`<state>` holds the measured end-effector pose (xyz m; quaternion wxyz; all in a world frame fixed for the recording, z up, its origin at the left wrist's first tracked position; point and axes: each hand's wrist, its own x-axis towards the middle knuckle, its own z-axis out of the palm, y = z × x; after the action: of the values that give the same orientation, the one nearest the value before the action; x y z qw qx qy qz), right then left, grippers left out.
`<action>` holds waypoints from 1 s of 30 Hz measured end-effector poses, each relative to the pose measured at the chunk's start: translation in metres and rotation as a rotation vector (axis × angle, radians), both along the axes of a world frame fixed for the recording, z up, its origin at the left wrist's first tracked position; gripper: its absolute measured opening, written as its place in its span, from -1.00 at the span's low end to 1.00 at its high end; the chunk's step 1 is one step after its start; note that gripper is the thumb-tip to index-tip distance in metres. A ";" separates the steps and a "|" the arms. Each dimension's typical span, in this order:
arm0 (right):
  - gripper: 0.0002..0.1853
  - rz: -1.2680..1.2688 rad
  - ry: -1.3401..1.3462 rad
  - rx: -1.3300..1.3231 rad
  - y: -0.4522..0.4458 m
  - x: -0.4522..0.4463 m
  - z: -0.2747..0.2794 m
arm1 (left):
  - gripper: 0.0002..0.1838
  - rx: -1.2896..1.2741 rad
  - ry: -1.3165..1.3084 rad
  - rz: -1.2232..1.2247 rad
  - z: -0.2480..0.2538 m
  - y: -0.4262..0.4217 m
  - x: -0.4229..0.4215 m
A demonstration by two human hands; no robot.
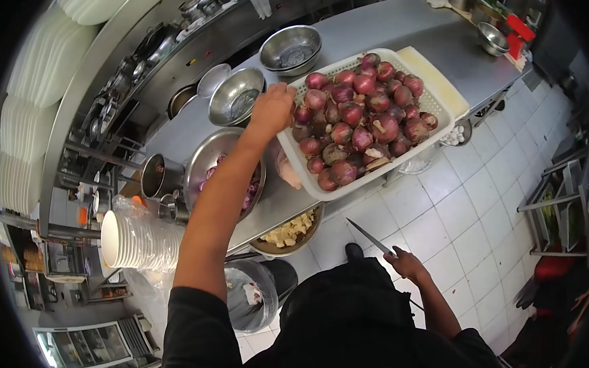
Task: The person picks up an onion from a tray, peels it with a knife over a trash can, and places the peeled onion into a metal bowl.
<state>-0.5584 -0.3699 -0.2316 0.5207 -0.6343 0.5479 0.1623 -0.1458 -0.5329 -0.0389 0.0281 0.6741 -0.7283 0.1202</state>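
At a steel counter (362, 29), a person's left hand (273, 108) meets the rim of a white basket (300, 160) of red onions (351, 114), finger grip unclear, apparently steadying it; the right hand (405, 263) wraps a knife (369, 236), best kept clear next.

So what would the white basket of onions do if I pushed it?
The white basket would probably feel heavy, since lots of onions fill it. Its straight walls suggest it's fairly stiff. The onions look round and loosely piled, so a hard shove might make some roll.
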 end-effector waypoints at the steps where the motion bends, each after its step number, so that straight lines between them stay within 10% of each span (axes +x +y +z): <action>1: -0.17 0.016 -0.001 -0.016 0.000 0.002 0.000 | -0.57 0.001 0.142 -0.012 0.010 0.009 0.003; 13: -0.21 0.389 -0.094 0.196 -0.001 0.086 0.067 | -0.48 -0.631 2.069 0.430 0.006 0.307 -0.042; 30: -0.37 0.877 -0.741 0.065 0.284 0.314 0.169 | -0.59 -1.268 2.030 0.787 -0.050 0.654 -0.030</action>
<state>-0.2445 -0.0858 -0.0629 0.5814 -0.8003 0.0093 0.1465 -0.1756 0.1215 -0.0887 0.8544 0.5017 0.0566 -0.1230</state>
